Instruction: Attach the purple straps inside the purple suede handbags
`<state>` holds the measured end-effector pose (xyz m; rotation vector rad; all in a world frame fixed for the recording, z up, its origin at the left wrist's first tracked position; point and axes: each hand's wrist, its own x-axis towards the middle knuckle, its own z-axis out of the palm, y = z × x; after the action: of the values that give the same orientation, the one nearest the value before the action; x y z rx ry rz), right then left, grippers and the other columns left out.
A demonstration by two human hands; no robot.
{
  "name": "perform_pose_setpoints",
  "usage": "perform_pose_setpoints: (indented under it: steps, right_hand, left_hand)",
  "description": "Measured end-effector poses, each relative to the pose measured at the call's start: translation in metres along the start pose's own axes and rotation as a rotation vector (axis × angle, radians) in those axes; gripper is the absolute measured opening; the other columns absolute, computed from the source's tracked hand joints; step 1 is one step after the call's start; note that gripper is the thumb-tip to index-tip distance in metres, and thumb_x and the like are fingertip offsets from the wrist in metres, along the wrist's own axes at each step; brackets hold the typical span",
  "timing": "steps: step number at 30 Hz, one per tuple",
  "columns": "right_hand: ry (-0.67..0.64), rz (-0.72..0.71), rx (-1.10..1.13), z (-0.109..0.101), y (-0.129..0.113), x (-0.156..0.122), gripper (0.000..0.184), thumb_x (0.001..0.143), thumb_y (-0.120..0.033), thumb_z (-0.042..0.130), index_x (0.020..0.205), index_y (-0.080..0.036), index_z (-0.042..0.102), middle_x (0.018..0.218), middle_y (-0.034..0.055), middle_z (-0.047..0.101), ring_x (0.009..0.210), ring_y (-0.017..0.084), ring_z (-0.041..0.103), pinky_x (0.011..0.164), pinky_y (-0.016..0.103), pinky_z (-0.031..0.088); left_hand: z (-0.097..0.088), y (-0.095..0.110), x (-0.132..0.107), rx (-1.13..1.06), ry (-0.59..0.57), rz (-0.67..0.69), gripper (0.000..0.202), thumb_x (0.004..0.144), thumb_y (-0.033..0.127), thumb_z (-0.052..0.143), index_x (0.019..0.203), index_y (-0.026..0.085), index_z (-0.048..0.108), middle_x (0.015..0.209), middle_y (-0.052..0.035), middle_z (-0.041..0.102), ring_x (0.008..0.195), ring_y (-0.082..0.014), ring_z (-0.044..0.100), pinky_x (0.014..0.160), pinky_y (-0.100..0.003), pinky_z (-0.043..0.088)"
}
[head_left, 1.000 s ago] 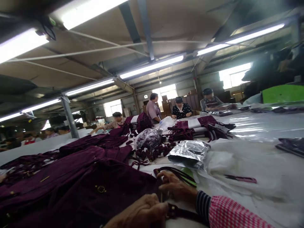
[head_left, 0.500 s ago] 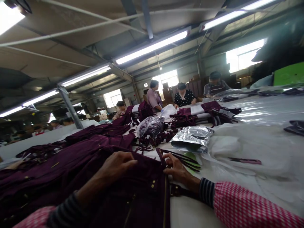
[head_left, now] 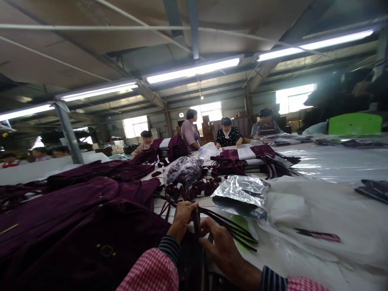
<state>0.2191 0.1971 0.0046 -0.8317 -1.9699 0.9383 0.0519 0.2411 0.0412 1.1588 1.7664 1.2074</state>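
Observation:
My left hand (head_left: 182, 218) is closed, pinching the upper end of a dark purple strap (head_left: 197, 224) between thumb and fingers. My right hand (head_left: 222, 246) is just to the right and lower, its fingers curled against the strap's right side. The strap runs down toward me between the two hands; its lower part is dark and hard to make out. Left of my hands lies a dark purple bag (head_left: 121, 224) with small gold fittings. Several thin purple cords (head_left: 233, 228) spread to the right behind my right hand.
A silver foil bag (head_left: 241, 194) and a clear plastic bag of purple pieces (head_left: 184, 169) lie ahead. A pink-handled cutter (head_left: 321, 235) rests on plastic sheeting (head_left: 342, 202) to the right. Stacked purple bags (head_left: 260, 152) and several people stand farther back.
My left hand has moved right from above the purple bag and now pinches the strap's upper end. My right hand has come lower, along the strap. The view has shifted slightly.

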Motion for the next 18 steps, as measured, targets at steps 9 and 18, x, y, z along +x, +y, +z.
perform_pose_setpoints:
  steps: [9, 18]
  right_hand:
    - [-0.049, 0.061, -0.129, -0.012, -0.007, 0.059, 0.019, 0.075, -0.009, 0.058, 0.091, -0.02, 0.062, 0.08, 0.0023, 0.07, 0.065, 0.017, 0.061, 0.064, 0.029, 0.043]
    - [-0.209, -0.081, -0.306, -0.04, -0.024, 0.076, 0.015, 0.079, -0.011, 0.06, 0.076, -0.02, 0.071, 0.067, 0.0001, 0.062, 0.067, 0.016, 0.053, 0.067, 0.028, 0.034]
  left_hand:
    - [-0.004, -0.014, 0.005, 0.031, 0.114, 0.082, 0.033, 0.1, 0.041, 0.06, 0.083, 0.013, 0.062, 0.068, 0.0045, 0.057, 0.053, -0.0078, 0.052, 0.051, -0.021, 0.047]
    - [-0.003, -0.024, 0.01, 0.17, 0.188, 0.064, 0.027, 0.097, 0.039, 0.064, 0.092, 0.012, 0.066, 0.084, -0.0005, 0.066, 0.071, -0.0132, 0.064, 0.065, -0.028, 0.056]
